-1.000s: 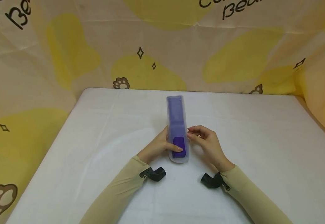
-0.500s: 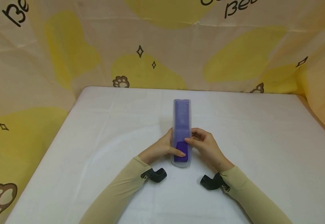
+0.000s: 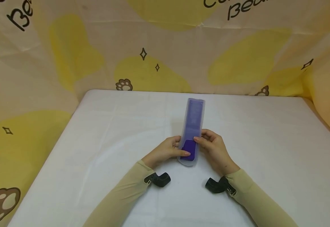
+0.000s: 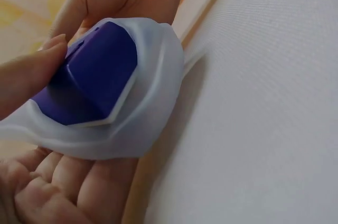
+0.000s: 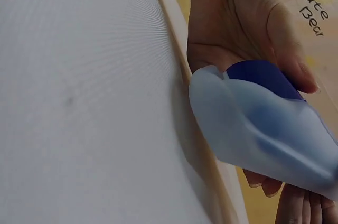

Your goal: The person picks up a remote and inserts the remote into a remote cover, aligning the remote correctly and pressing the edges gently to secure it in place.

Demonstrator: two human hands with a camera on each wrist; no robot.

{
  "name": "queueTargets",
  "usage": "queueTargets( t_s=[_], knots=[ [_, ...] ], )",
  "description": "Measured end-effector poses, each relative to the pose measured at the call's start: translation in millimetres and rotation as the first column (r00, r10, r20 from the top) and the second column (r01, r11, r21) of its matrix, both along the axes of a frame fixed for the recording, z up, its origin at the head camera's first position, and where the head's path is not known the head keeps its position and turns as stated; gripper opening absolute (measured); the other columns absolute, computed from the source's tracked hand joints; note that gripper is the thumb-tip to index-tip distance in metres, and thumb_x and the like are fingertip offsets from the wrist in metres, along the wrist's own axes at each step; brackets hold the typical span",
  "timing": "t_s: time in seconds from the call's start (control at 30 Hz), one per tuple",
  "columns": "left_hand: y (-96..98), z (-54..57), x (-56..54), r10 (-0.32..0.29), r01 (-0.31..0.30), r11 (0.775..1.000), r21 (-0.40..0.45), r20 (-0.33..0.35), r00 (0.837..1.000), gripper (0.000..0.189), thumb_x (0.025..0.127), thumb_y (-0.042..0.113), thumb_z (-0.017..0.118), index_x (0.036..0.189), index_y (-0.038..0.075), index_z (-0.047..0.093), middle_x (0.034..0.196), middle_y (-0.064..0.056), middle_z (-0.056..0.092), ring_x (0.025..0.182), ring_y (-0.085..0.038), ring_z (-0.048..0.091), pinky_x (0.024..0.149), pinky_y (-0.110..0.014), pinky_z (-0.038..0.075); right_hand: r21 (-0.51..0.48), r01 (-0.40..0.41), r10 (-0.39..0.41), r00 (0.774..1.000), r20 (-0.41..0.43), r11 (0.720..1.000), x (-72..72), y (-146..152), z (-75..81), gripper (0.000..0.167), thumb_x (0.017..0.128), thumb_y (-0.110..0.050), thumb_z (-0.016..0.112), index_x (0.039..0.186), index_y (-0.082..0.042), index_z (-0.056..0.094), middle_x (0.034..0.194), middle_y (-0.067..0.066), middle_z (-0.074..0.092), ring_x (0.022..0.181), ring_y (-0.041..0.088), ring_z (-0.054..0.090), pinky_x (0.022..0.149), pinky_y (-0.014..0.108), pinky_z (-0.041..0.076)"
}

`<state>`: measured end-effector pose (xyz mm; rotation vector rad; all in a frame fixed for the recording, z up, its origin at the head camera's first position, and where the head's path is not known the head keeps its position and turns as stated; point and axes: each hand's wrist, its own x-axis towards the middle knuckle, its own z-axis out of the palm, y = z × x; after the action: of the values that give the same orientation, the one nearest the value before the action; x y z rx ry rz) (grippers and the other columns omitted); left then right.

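Note:
A long, narrow case of milky translucent plastic [image 3: 194, 118] with a lilac tint is held between both hands above the table. At its near end sits a dark purple piece [image 3: 189, 149], glossy and angular in the left wrist view. My left hand [image 3: 166, 151] grips the case from the left, thumb across the purple piece and fingers beneath. From the right, my right hand [image 3: 214, 149] pinches the edge, its thumb tip beside the purple piece's upper corner. In the right wrist view the case's pale rounded end [image 5: 253, 123] hides part of the fingers under it.
A white cloth covers the table [image 3: 119, 126]. Behind it hangs a yellow and beige printed curtain [image 3: 165, 41] that continues along both sides. Black camera mounts [image 3: 160, 179] stick out from both wrists, close above the tabletop.
The case has shifted to the right and its far end now leans right. My right thumb, at the side edge a second ago, has come onto the case's top face.

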<state>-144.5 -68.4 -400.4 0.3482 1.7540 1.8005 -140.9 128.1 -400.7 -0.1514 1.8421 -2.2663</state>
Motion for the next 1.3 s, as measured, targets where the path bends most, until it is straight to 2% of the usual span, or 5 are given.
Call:
queueTargets(
  t_s=[0.37, 0.67, 0.8, 1.1, 1.3],
  knots=[
    [1.2, -3.8, 2.9, 0.009, -0.009, 1.000, 0.004, 0.010, 1.000, 0.051, 0.084, -0.003, 0.065, 0.129, -0.012, 0.045, 0.116, -0.025, 0.061, 0.103, -0.027, 0.063, 0.085, -0.032, 0.052, -0.061, -0.008, 0.007, 1.000, -0.013, 0.998, 1.0, -1.3, -4.4, 0.018, 0.090, -0.001, 0.060, 0.104, -0.012, 0.058, 0.097, -0.003, 0.067, 0.093, 0.010, 0.061, 0.081, 0.024, 0.050],
    [1.9, -5.0, 4.1, 0.023, -0.023, 1.000, -0.019, -0.026, 0.999, 0.047, 0.085, -0.001, 0.065, 0.127, -0.011, 0.047, 0.113, -0.024, 0.063, 0.103, -0.027, 0.063, 0.085, -0.032, 0.052, 0.013, -0.057, 0.056, 0.997, 0.046, 0.998, 0.3, -5.2, -8.6, 0.047, 0.089, -0.006, 0.063, 0.132, 0.000, 0.044, 0.112, 0.002, 0.065, 0.106, 0.015, 0.059, 0.091, 0.028, 0.047],
    [2.5, -5.2, 3.1, 0.012, -0.013, 1.000, -0.019, -0.044, 0.999, 0.049, 0.086, 0.002, 0.065, 0.129, -0.010, 0.047, 0.114, -0.023, 0.063, 0.103, -0.026, 0.063, 0.086, -0.031, 0.052, 0.001, -0.041, 0.041, 0.998, 0.037, 0.999, -0.9, -4.8, -8.5, 0.051, 0.089, -0.005, 0.063, 0.134, 0.004, 0.041, 0.111, 0.002, 0.066, 0.106, 0.015, 0.060, 0.092, 0.028, 0.048],
    [-0.3, -4.6, 0.8, -0.084, 0.085, 0.994, 0.062, -0.014, 0.996, 0.054, 0.083, -0.002, 0.064, 0.132, -0.009, 0.043, 0.119, -0.021, 0.061, 0.103, -0.022, 0.063, 0.087, -0.031, 0.051, -0.151, 0.067, -0.061, 0.997, 0.044, 0.986, -0.7, -3.8, -6.2, 0.039, 0.092, 0.000, 0.056, 0.129, 0.004, 0.044, 0.103, -0.004, 0.068, 0.104, 0.010, 0.060, 0.097, 0.024, 0.042],
    [-0.5, -5.2, 0.9, -0.135, 0.135, 0.985, 0.112, -0.013, 0.991, 0.035, 0.087, -0.009, 0.057, 0.120, -0.016, 0.047, 0.110, -0.030, 0.062, 0.096, -0.031, 0.066, 0.087, -0.036, 0.052, -0.200, 0.101, -0.093, 0.994, 0.048, 0.975, -1.9, -2.6, -3.7, 0.036, 0.093, -0.002, 0.054, 0.128, 0.002, 0.046, 0.108, -0.002, 0.066, 0.107, 0.012, 0.058, 0.097, 0.026, 0.042]
  ],
)
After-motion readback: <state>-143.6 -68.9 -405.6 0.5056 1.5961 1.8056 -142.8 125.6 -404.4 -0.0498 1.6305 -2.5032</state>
